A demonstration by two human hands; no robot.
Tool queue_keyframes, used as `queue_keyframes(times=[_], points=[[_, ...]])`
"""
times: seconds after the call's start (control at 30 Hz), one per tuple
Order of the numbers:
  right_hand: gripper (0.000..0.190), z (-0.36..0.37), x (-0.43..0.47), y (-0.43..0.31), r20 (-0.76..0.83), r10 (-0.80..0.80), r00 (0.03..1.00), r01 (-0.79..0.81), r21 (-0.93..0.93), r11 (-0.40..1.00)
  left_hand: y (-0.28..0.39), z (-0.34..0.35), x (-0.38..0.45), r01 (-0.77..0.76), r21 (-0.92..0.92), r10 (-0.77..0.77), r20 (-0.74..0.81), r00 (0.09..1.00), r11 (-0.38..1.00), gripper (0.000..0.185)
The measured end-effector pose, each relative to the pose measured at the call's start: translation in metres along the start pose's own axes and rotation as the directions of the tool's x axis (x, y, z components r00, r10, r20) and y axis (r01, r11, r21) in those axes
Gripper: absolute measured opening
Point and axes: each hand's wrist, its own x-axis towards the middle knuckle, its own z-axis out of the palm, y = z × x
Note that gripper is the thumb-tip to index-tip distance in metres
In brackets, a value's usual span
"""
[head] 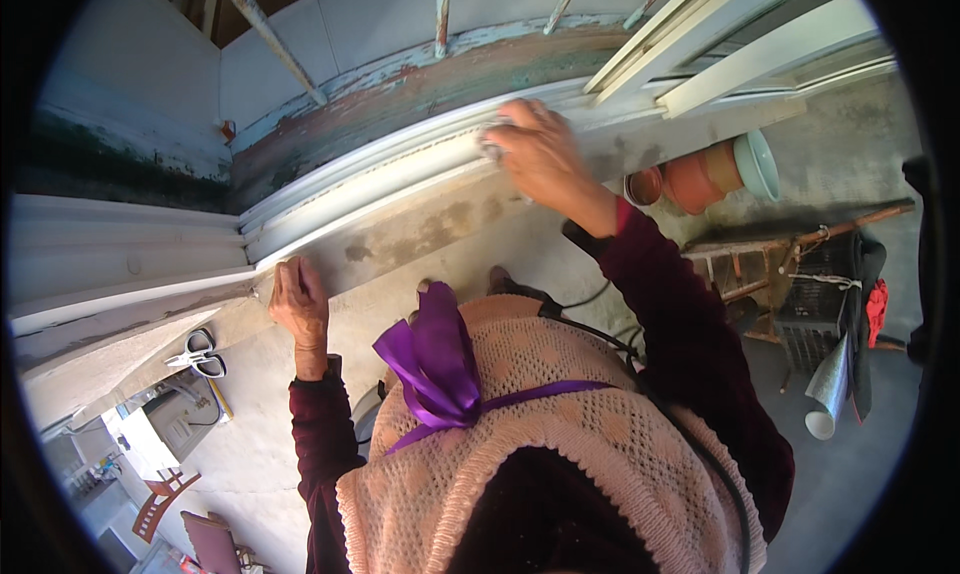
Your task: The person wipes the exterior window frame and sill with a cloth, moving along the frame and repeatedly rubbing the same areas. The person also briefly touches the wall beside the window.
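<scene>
A crumpled greyish cloth or wad (pixel 491 140) is pinched in the fingers of my right hand (pixel 541 154), which is slightly blurred at the track of a white window frame (pixel 367 170). Near the frame's left corner, my left hand (pixel 298 293) rests with curled fingers on the edge of the concrete sill (pixel 420 233); whether anything is inside those fingers cannot be seen. Dark smudges mark the sill between my hands. Beyond the track lies a weathered outer ledge (pixel 420 98) with peeling paint and metal bars.
Scissors (pixel 199 356) lie on the ledge at left. Sliding window panels (pixel 720 56) stand at upper right. Below them are stacked plant pots (pixel 701 176), a wooden ladder (pixel 757 274) and a black crate (pixel 810 326). A white appliance (pixel 161 431) and a chair (pixel 161 503) are at lower left.
</scene>
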Motion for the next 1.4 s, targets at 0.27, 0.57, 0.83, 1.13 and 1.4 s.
queue_keyframes(times=[0.27, 0.57, 0.83, 1.13, 1.4], points=[[0.043, -0.033, -0.077, 0.073, -0.314, 0.11, 0.943, -0.112, 0.01, 0.994, 0.146, 0.009, 0.1, -0.01, -0.469, 0.004, -0.014, 1.0, 0.883, 0.007], [0.046, -0.012, -0.098, 0.112, -0.376, 0.21, 0.902, -0.11, 0.27, 0.957, 0.307, 0.087, 0.178, 0.074, -0.776, 0.246, 0.287, 0.926, 0.627, 0.02], [0.048, -0.054, -0.089, 0.105, -0.385, 0.213, 0.898, -0.065, 0.361, 0.93, 0.32, 0.087, 0.163, 0.071, -0.77, 0.276, 0.311, 0.91, 0.634, 0.027], [0.049, -0.212, -0.026, 0.066, -0.616, -0.15, 0.774, 0.036, -0.193, 0.981, 0.205, 0.019, 0.108, 0.202, -0.671, 0.091, 0.374, 0.923, 0.713, 0.022], [0.035, -0.345, 0.078, 0.016, -0.487, -0.579, 0.654, -0.122, -0.823, 0.554, 0.087, -0.004, 0.054, 0.014, -0.378, -0.006, 0.022, 1.0, 0.926, 0.019]])
